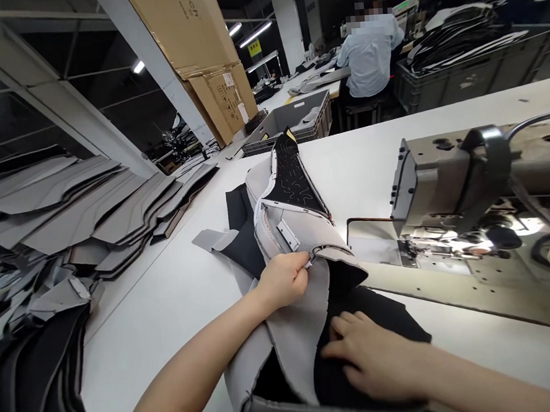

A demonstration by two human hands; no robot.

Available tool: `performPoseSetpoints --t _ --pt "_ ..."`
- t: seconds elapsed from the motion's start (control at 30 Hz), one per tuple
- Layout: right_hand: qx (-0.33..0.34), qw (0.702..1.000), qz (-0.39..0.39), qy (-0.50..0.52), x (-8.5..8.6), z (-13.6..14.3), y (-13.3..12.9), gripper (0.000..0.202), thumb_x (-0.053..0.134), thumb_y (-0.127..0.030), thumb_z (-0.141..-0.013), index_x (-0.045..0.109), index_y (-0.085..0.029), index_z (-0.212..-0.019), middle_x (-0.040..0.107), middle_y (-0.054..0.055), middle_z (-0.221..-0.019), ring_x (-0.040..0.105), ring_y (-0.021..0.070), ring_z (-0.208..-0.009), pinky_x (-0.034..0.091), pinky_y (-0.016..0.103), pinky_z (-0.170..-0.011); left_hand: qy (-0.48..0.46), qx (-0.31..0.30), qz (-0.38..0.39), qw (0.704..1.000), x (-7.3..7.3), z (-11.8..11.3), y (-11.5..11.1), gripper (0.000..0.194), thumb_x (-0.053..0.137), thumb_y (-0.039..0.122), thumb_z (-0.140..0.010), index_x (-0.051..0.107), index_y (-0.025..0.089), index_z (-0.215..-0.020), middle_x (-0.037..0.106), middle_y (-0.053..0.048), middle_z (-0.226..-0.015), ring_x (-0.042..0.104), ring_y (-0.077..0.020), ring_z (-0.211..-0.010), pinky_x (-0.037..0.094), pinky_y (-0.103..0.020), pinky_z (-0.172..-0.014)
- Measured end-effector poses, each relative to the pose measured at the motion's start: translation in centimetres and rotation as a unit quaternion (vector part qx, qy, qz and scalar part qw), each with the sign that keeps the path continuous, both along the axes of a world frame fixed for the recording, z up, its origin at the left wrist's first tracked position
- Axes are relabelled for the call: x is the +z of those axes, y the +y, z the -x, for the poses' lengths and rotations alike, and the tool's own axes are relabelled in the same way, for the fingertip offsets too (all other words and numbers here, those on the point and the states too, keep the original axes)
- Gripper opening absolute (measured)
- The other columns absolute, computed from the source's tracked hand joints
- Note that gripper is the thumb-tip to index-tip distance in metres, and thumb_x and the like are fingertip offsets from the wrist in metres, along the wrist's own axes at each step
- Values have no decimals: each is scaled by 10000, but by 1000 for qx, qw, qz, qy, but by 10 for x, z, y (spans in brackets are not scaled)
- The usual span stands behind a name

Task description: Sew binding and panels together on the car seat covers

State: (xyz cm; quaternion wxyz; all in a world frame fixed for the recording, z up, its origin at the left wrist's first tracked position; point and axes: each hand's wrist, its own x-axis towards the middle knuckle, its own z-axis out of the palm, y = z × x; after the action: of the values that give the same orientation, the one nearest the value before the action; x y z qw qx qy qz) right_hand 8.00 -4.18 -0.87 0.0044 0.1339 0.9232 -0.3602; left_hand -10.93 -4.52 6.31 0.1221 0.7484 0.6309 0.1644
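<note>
A sewn grey and black fabric cover (304,220) lies across the white table in front of me, its black patterned panel (294,174) pointing away. My left hand (286,280) is closed on the cover's edge near a small white strip. Lower right, my right hand (365,353) rests over black fabric (379,318) of the piece, fingers curled but apart, with nothing visibly gripped. Loose grey and black flaps hang toward me over a dark bin edge at the bottom.
A sewing machine (469,188) stands on the right of the white table (170,324). Stacks of grey cut panels (83,205) and black panels (38,376) fill the left. Behind are a grey crate (297,117), cardboard boxes (195,43) and a seated person (371,54).
</note>
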Motion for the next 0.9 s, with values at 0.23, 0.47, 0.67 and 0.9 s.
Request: performPoseSetpoints --t 0.23,0.47,0.67,0.9 --pt "-90 983 -142 69 -33 33 8 486 490 -480 -846 605 -146 -1179 575 175 -1218 378 354 -1248 167 561 -1055 134 4 12 991 11 -8 17 182 392 79 -726 318 204 -616 451 10 -596 461 -146 -580 301 -244 -544" --pt "-219 962 -107 126 -32 64 56 326 413 -284 -882 640 -142 -1069 637 130 -1101 542 270 -1064 368 392 -933 153 50 11 987 13 6 22 184 397 69 -715 341 192 -590 446 10 -596 451 -145 -592 297 -246 -553" --pt "-325 923 4 207 -42 51 57 327 433 -382 -872 638 -216 -678 646 72 -783 603 252 -807 456 337 -699 -67 96 -52 992 -11 26 9 192 330 106 -679 212 200 -559 279 31 -519 312 -110 -505 259 -243 -508" --pt "-441 822 122 340 -48 61 57 448 480 -470 -820 466 -185 -1164 593 76 -994 589 212 -941 499 344 -797 -89 136 -102 981 -7 32 5 137 289 158 -693 220 205 -585 278 26 -547 314 -113 -526 269 -244 -515"
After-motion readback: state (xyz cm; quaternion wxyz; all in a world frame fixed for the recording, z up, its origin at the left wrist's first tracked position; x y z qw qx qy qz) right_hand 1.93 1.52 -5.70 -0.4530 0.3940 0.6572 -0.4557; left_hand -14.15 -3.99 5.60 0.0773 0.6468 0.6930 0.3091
